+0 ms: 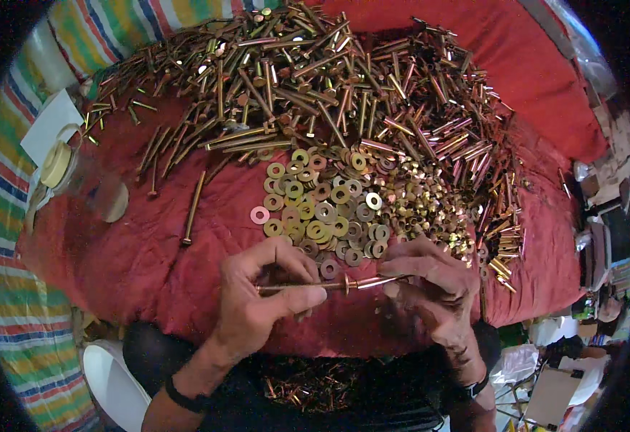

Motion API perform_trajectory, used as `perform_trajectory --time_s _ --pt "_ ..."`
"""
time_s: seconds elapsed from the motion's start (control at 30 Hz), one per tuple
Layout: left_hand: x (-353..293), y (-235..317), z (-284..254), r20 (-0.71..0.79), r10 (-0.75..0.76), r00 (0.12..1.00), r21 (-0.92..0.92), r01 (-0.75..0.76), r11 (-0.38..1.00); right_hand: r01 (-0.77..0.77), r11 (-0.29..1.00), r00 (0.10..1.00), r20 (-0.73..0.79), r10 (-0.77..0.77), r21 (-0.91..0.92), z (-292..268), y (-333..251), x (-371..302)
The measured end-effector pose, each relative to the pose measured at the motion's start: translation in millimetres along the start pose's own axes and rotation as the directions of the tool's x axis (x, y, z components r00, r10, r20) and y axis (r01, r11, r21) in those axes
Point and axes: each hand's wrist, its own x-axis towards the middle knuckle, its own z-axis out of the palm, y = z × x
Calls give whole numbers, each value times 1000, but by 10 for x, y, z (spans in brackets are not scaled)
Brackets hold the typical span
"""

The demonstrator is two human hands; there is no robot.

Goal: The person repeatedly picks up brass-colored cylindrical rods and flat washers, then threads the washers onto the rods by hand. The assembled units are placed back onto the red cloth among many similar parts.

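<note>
My left hand (257, 295) is closed round a long brass-coloured bolt (335, 286), held level between thumb and fingers. A washer (347, 284) stands upright on the bolt, just right of my left thumb tip. Right of that washer, in line with the bolt, is a shiny metal sleeve (369, 283). The fingers of my right hand (430, 284) pinch its far end and partly hide it. Just beyond both hands lies a heap of flat washers (317, 230), with a pile of small shiny nuts (430, 205) to its right.
A large heap of bolts (257, 93) covers the far side of the red cloth (120, 252). Loose sleeves (506, 252) lie at the right. One single bolt (194, 209) rests left of the washers. More metal parts (307, 389) lie below, near my lap. A yellow tape roll (56, 164) sits far left.
</note>
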Motion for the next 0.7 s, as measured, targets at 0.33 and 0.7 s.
perform_trajectory --time_s 0.33,0.7 --pt "-37 58 101 6 -372 928 -292 358 887 497 795 867 172 -467 -348 -11 93 -24" --pt "-45 -29 176 210 -538 816 -105 566 817 90 957 984 -124 -128 -277 -11 61 21"
